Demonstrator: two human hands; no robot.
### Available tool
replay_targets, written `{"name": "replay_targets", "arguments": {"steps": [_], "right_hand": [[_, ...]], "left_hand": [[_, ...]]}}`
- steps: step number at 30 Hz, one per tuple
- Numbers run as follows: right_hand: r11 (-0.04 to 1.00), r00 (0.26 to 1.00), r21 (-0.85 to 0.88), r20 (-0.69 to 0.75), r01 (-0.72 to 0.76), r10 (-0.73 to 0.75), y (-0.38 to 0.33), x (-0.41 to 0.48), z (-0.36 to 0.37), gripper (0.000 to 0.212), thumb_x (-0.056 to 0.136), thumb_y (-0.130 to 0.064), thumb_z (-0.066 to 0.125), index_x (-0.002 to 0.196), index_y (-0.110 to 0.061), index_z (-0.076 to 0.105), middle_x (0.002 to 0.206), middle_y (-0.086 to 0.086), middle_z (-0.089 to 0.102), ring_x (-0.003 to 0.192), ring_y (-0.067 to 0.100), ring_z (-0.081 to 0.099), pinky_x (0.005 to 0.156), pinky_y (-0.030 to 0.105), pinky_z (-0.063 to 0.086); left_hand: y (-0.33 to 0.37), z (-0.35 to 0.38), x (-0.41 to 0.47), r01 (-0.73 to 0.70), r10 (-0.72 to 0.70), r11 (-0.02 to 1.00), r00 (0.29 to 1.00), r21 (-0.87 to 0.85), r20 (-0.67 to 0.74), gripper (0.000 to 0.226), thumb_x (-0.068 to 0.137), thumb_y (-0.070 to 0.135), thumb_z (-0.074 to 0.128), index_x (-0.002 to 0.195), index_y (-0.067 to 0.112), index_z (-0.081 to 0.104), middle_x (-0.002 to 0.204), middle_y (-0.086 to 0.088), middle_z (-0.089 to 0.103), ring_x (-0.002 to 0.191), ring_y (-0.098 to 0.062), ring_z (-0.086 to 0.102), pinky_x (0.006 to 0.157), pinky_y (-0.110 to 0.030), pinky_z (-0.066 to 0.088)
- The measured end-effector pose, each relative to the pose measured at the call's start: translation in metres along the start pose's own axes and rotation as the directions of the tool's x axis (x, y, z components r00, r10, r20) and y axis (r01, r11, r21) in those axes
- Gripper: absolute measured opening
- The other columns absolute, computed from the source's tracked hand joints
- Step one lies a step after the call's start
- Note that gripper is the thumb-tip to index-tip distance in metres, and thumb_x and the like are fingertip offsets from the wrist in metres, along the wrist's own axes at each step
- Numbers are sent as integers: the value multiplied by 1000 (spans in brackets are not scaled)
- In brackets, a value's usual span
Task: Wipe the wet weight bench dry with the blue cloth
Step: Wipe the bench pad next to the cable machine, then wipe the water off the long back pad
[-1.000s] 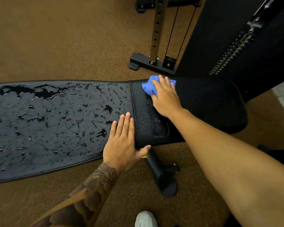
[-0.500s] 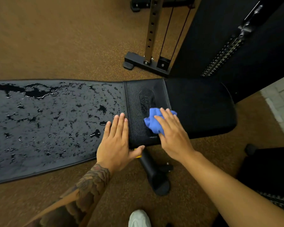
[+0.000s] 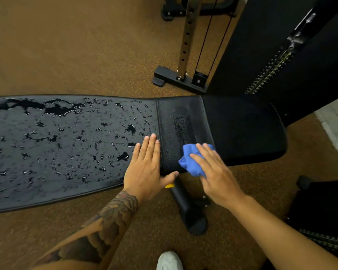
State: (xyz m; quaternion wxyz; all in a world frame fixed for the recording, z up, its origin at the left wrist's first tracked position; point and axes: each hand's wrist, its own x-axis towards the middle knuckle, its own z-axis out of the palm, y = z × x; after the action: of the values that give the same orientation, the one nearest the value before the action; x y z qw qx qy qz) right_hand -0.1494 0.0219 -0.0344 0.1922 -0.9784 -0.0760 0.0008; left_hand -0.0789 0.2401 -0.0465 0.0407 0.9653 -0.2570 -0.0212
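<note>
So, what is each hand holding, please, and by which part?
Nothing is gripped: the right hand presses flat on top of the blue cloth; the left hand lies flat on the weight bench.

We record the left hand [image 3: 144,168] palm down on the weight bench [image 3: 66,152], fingers straight and together, thumb splayed rightward. The left forearm [image 3: 109,221], tattooed, enters from lower left. The right hand [image 3: 213,176] lies palm down, fingers extended and slightly spread, pressing the blue cloth [image 3: 191,162]. The right forearm [image 3: 281,236], bare, enters from lower right. The hands are near, not touching.
</note>
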Motion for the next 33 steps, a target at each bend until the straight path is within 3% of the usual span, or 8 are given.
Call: {"name": "replay_targets", "arguments": {"steps": [5, 7, 10, 14, 18, 21, 27, 33], "right_hand": [[977, 970, 22, -114, -212, 213, -5, 45, 2, 50, 87, -9, 54, 136, -10, 45, 153, 13, 29, 144, 27, 18, 118, 38, 8], [972, 964, 45, -127, -231, 235, -20, 66, 7, 51, 89, -9, 55, 138, -11, 42, 155, 13, 26, 145, 27, 15, 119, 40, 7], [984, 987, 93, -52, -149, 154, -37, 69, 14, 52, 91, -11, 47, 142, -12, 39, 157, 8, 22, 146, 22, 12, 119, 37, 4], [992, 996, 86, 11, -89, 88, -32, 46, 11, 55, 87, -10, 46, 141, -14, 41, 155, 4, 27, 145, 17, 16, 119, 41, 13], [962, 983, 226, -72, -150, 170, -61, 64, 7, 49, 88, -7, 49, 136, -13, 46, 152, 6, 33, 141, 23, 28, 117, 38, 22], [968, 987, 252, -148, -18, 57, -110, 85, 13, 47, 84, -9, 49, 132, -8, 50, 148, 12, 38, 137, 30, 34, 114, 42, 28], [972, 991, 195, -67, 129, -118, -179, 111, 53, 50, 89, -8, 45, 138, -8, 43, 153, 14, 31, 143, 31, 23, 118, 46, 17], [987, 987, 15, 8, 162, -162, -190, 107, 78, 52, 88, -19, 49, 139, -10, 43, 152, 13, 33, 142, 31, 25, 116, 50, 20]], "left_hand": [[-1, -5, -1, -1, 1, 1000, 1000, -26, 0, 104, 81, 78, 36, 146, -3, 32, 157, -19, 25, 147, -32, 21, 119, -48, 19], [-1, -6, 0, 4, -4, 999, 1000, -43, 13, 104, 81, 78, 37, 147, -2, 30, 157, -19, 24, 147, -31, 20, 119, -48, 19], [-3, -9, -1, 5, -3, 994, 1000, -113, 19, 105, 80, 77, 40, 149, 0, 26, 159, -17, 19, 149, -28, 14, 121, -46, 13], [-20, -23, -11, -19, 7, 972, 999, -235, -53, 101, 82, 72, 45, 151, 1, 21, 161, -14, 13, 150, -26, 8, 121, -44, 11], [-56, -31, -38, 25, -64, 965, 988, -261, -141, 98, 83, 68, 48, 149, -1, 26, 160, -14, 17, 149, -27, 12, 121, -44, 12], [-82, -28, -59, 73, -112, 968, 982, -242, -152, 98, 83, 67, 50, 147, -3, 29, 159, -16, 21, 148, -30, 18, 119, -47, 17], [-116, -26, -91, 106, -137, 973, 980, -203, -145, 98, 83, 67, 50, 148, -3, 27, 158, -16, 23, 148, -29, 17, 120, -47, 17], [-137, -26, -110, 132, -154, 974, 981, -183, -114, 101, 80, 69, 53, 148, -2, 27, 159, -15, 21, 149, -26, 15, 120, -45, 15]]}}
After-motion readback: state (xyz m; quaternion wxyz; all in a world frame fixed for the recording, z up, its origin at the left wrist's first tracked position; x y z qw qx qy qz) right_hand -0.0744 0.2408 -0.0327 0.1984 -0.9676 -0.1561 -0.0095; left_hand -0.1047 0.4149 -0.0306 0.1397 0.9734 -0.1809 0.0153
